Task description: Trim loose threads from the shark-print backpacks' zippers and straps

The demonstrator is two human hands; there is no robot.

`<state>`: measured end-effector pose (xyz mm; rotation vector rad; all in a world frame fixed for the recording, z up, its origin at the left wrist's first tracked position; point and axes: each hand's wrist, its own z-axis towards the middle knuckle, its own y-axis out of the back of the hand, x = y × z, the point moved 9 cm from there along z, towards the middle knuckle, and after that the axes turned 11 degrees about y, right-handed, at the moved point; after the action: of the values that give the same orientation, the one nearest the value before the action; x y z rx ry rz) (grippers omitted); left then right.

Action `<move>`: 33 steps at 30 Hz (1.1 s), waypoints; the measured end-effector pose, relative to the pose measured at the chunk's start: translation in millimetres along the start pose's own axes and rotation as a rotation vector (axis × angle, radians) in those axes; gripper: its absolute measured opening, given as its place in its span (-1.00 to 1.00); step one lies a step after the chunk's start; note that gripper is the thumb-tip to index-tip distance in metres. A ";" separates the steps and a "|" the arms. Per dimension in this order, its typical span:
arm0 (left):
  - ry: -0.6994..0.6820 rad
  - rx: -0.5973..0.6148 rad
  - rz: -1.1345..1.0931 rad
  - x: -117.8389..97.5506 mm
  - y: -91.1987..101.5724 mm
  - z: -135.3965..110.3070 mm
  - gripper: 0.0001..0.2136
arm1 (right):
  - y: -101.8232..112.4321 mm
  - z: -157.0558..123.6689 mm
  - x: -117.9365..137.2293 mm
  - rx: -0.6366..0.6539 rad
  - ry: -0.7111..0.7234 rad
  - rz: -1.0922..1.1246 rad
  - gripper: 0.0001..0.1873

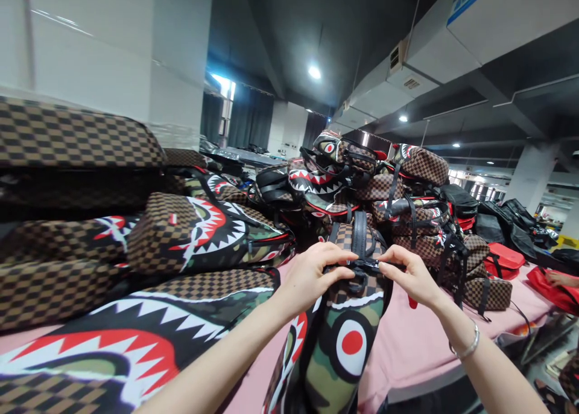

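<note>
A backpack [346, 335] in brown check and camouflage, with a red-and-white eye print, stands upright in front of me at the table's near edge. Thumb and fingers of my left hand [323, 269] pinch the left end of a small black strap [367, 264] near the bag's top. My right hand [407, 272], a bracelet on its wrist, grips the right end of the same strap between thumb and forefinger. Behind the strap rises the bag's black carry handle [359, 233]. My fingers partly cover the strap, so its fastening cannot be made out.
Check backpacks [203, 233] with shark-mouth prints lie stacked on my left. A taller heap of similar bags [407, 221] stands ahead and to the right. Pink cloth [416, 347] covers the table. At far right, another person's hand [561, 279] touches a red bag [543, 290].
</note>
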<state>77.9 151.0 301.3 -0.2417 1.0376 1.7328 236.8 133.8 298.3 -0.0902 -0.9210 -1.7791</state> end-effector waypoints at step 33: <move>-0.053 -0.145 0.074 -9.3 -9.0 10.3 -0.79 | -13.7 13.7 29.1 0.249 0.304 -0.291 -0.83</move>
<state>92.7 152.9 308.4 -0.2498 0.8936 1.8743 208.3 121.3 314.3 0.4833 -0.9581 -1.8592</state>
